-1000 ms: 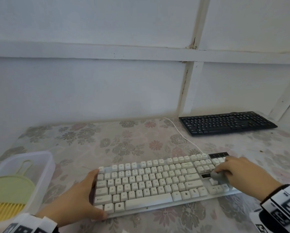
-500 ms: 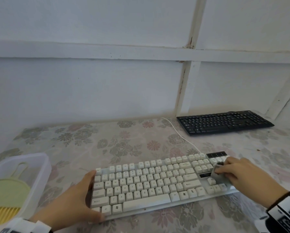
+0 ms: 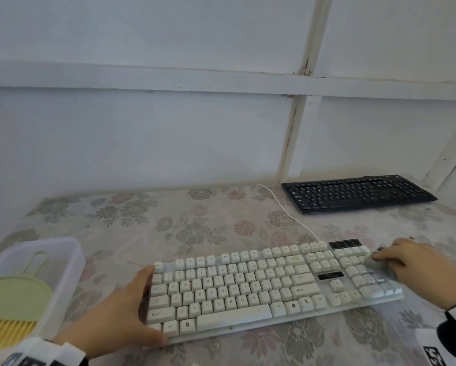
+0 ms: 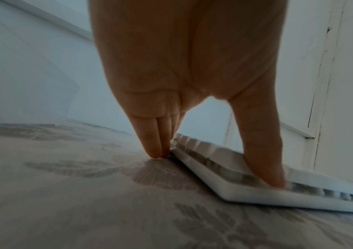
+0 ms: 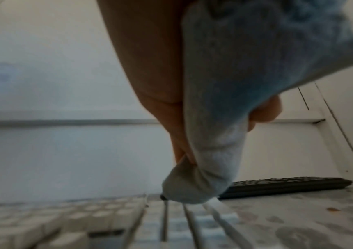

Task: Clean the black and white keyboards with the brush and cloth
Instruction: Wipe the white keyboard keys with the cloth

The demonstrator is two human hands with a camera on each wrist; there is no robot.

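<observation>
The white keyboard (image 3: 248, 283) lies at the front of the table. My left hand (image 3: 142, 307) braces its left end: straight fingers (image 4: 154, 148) rest against the side edge and the thumb lies on the front corner of the white keyboard (image 4: 246, 190). My right hand (image 3: 419, 268) grips a bunched grey-blue cloth (image 3: 380, 265) and presses it on the number pad keys. In the right wrist view the cloth (image 5: 214, 151) hangs from my fingers with its tip on the white keyboard (image 5: 107, 224). The black keyboard (image 3: 359, 192) lies at the back right by the wall. The green brush (image 3: 12, 307) with yellow bristles lies in a container.
A translucent plastic container (image 3: 71, 249) stands at the front left and holds the brush. The white keyboard's cable (image 3: 287, 215) runs back toward the wall. A floral cloth (image 3: 195, 228) covers the table. The white wall stands close behind.
My right hand has slid the cloth to the right, from the arrow-key area onto the number pad. My left hand keeps its place on the keyboard's left end.
</observation>
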